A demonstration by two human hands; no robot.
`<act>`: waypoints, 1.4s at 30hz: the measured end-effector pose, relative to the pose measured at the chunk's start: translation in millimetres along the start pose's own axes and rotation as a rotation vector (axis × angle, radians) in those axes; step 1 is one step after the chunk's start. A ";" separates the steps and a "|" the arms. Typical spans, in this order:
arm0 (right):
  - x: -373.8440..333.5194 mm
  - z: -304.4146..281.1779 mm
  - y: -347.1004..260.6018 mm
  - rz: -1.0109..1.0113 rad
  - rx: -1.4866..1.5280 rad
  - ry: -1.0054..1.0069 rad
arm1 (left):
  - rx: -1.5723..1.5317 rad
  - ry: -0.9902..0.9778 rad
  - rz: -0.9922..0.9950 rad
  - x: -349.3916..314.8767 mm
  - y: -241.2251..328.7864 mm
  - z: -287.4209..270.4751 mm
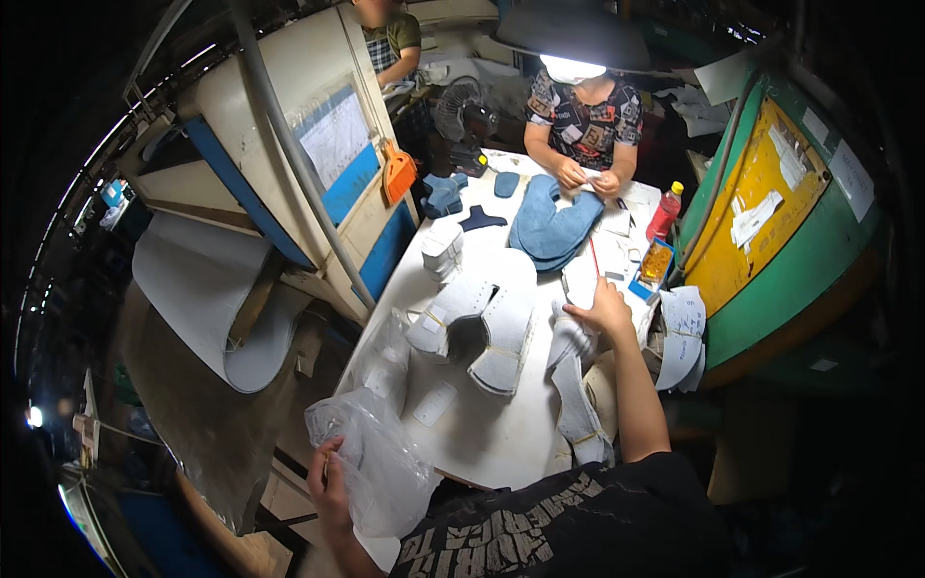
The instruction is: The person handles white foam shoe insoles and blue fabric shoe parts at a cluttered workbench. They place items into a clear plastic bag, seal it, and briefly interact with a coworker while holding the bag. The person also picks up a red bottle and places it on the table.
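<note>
My left hand [330,477], low at the left, has its fingers closed on a clear plastic bag [376,467] that hangs beside the table's near edge. My right hand [605,310] reaches over the table's right side, thumb and forefinger spread apart. Close under its thumb is a tied stack of whitish curved pieces [578,409], its upper end blurred. A thin red stick [594,258] lies just past the forefinger; whether they touch is unclear. In mid-table, larger whitish curved stacks [506,332] stand bound with bands.
Across the white table [462,438], a person [583,120] handles a small pale piece near blue curved pieces [549,231]. A red bottle [665,212] and a blue-edged box [653,262] stand right. A metal pole [289,135] and an orange brush [397,175] are left.
</note>
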State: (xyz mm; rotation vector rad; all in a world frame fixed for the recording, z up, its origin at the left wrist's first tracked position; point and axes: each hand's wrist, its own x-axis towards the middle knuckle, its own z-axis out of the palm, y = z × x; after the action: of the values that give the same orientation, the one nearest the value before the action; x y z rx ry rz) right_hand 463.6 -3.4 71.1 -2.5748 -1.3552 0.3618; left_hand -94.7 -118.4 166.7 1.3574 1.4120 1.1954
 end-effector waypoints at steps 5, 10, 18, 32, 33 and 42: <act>35.2 10.8 -26.4 0.189 0.087 0.026 | -0.087 -0.012 0.041 6.0 4.7 8.1; 54.5 32.6 -33.7 0.294 0.006 -0.063 | 0.067 0.038 0.006 4.1 9.7 2.2; 44.8 32.1 -40.7 0.372 0.025 -0.114 | 0.066 0.097 -0.005 -1.3 12.0 -7.6; 33.5 47.1 -35.7 0.457 0.229 -0.027 | -0.354 0.137 -0.120 -20.6 17.1 -12.4; 33.8 49.3 -27.0 0.421 0.228 0.006 | -0.351 0.191 -0.171 -26.1 12.6 -21.7; 35.4 52.4 36.5 0.500 0.890 0.159 | -0.284 0.521 -0.075 -56.4 -46.3 -131.9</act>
State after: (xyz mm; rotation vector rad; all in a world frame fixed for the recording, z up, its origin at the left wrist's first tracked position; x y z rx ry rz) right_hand 495.1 9.4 6.5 -2.0460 -0.3204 0.6399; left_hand -228.5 -184.9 146.5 0.8195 1.5482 1.7047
